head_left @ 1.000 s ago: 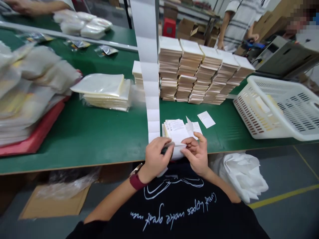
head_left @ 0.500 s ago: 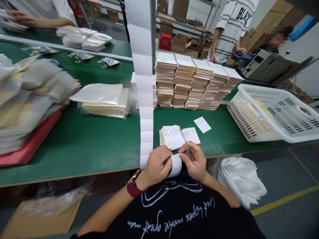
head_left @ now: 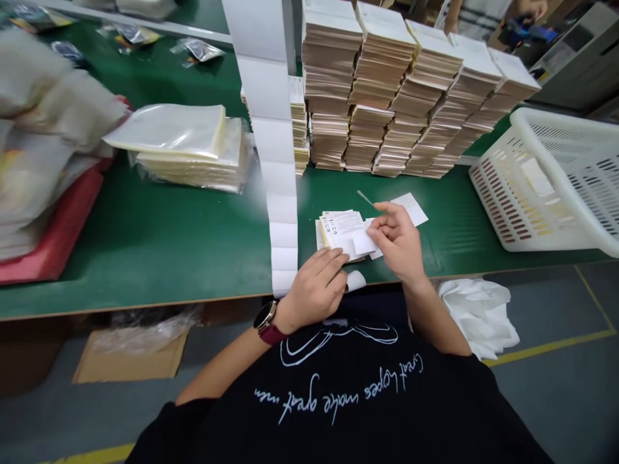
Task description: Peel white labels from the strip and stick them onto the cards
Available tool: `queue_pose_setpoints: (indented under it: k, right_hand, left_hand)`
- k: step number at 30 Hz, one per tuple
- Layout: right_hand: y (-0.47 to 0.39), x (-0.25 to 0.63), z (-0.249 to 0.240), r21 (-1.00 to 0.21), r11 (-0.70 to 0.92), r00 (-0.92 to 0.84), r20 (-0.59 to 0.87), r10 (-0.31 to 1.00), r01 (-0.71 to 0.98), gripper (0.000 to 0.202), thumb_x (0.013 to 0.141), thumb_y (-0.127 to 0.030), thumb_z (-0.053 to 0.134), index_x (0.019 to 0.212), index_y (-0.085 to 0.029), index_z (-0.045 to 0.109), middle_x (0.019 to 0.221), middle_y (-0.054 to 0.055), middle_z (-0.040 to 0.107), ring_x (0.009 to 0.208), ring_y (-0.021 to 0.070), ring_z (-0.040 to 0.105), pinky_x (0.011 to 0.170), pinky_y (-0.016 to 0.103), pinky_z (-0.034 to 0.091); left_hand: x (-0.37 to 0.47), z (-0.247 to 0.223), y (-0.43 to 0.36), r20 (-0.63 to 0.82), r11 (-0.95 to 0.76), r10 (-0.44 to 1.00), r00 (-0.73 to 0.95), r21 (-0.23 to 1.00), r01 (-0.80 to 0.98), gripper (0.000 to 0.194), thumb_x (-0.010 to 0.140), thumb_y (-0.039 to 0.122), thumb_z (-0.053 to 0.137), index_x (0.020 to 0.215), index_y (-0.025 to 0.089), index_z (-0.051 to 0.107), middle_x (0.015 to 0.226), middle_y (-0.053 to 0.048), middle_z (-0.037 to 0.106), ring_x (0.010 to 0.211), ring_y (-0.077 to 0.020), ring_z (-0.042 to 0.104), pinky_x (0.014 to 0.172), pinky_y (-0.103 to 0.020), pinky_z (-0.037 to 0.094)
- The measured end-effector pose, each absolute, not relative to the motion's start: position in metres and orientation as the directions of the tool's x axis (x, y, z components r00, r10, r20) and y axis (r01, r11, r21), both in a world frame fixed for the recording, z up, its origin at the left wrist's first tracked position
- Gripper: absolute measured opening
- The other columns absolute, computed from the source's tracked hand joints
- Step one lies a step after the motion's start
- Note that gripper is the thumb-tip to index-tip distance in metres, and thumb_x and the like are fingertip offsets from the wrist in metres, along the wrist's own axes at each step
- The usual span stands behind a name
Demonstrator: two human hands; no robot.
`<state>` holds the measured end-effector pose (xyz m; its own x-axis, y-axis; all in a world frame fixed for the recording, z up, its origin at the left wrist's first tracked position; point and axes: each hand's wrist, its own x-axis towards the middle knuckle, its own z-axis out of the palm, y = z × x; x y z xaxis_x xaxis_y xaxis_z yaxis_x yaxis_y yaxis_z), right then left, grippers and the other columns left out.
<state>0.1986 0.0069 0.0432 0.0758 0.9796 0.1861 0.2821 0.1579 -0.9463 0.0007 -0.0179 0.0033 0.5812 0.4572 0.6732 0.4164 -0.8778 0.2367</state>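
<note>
A small stack of printed cards (head_left: 345, 222) lies near the table's front edge. My right hand (head_left: 397, 241) is closed in a pinch on a small white label (head_left: 365, 243), held over the lower right part of the top card. A thin pale sliver (head_left: 365, 197) shows by its fingertips. My left hand (head_left: 319, 283) rests its fingertips at the stack's near edge. Its lower fingers curl over a strip of white labels (head_left: 356, 281), whose curved end sticks out under them; the grip is partly hidden. A long folded white strip (head_left: 278, 174) hangs down left of the cards.
Tall card stacks (head_left: 382, 96) stand at the back. A white plastic basket (head_left: 536, 212) sits at the right, a loose card (head_left: 410, 207) behind my right hand. Clear bags (head_left: 184, 148) and a red tray (head_left: 62, 225) with bags are at the left. Another person's hand (head_left: 532, 8) shows behind.
My right hand has moved up and right from the label strip to the cards, with a label in its fingers. My left hand has flattened toward the stack. The view has tilted down.
</note>
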Motion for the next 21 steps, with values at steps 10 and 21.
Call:
queue_pose_setpoints:
  k: [10, 21]
  right_hand:
    - [0.015, 0.192, 0.03, -0.957, 0.087, 0.019, 0.096, 0.995, 0.276, 0.044, 0.081, -0.014, 0.059, 0.12, -0.03, 0.049, 0.076, -0.005, 0.054, 0.056, 0.0091, 0.049, 0.05, 0.025, 0.039]
    - [0.008, 0.186, 0.036, -0.542, 0.051, 0.06, 0.185, 0.981, 0.839, 0.055, 0.083, -0.029, 0.062, 0.136, -0.027, 0.047, 0.098, 0.006, 0.061, 0.074, 0.0187, 0.057, 0.062, 0.033, 0.045]
  left_hand:
    - [0.002, 0.001, -0.015, 0.655, -0.867, 0.482, 0.582, 0.263, 0.423, 0.01, 0.082, 0.008, 0.051, 0.086, 0.012, 0.059, 0.109, -0.014, 0.068, 0.109, -0.0246, 0.063, 0.096, -0.045, 0.057]
    - [0.004, 0.002, -0.012, 0.6, -0.859, 0.499, 0.625, 0.249, 0.447, 0.01, 0.084, 0.008, 0.05, 0.084, 0.012, 0.059, 0.121, -0.016, 0.066, 0.106, -0.0241, 0.062, 0.094, -0.043, 0.056]
